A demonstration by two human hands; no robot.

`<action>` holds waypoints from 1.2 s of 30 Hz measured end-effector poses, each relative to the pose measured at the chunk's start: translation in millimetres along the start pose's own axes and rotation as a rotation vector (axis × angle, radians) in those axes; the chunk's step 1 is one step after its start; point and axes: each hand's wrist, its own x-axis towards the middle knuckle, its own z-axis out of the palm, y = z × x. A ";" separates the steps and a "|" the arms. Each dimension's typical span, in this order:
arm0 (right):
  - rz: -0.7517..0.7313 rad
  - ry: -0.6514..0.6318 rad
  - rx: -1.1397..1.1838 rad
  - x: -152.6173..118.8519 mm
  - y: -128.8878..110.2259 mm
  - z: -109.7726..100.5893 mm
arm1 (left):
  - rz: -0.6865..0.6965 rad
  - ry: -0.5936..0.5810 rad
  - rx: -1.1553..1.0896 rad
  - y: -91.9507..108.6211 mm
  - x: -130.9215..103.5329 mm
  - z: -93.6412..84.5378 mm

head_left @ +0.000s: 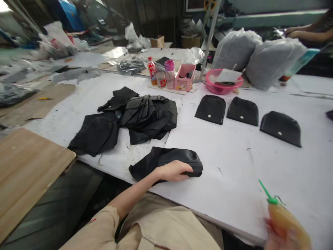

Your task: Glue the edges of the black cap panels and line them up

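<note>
— What does the left hand (174,171) grip?
— A rounded, black leathery pouch (182,156), near centre on the white table (221,194).
— The right hand (281,238)?
— A yellowish, green-nozzled plastic bottle (288,220), near right.

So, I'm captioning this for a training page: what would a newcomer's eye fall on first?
Probably the yellowish bottle with its green nozzle, in the right hand at lower right. Next, the black piece under the left hand, near the white table's front edge. Then three flat black pieces in a row, farther back and right.
</note>
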 end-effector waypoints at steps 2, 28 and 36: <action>-0.092 0.016 0.018 -3.6 2.6 -3.4 | 0.005 -0.128 0.060 1.1 10.4 30.8; -0.229 -0.105 0.183 -37.7 -27.4 19.4 | -0.238 -0.035 0.753 -47.6 -127.6 -42.9; 0.154 -0.535 0.220 -105.2 -6.1 108.1 | -0.376 0.371 0.839 -67.4 -139.3 -48.7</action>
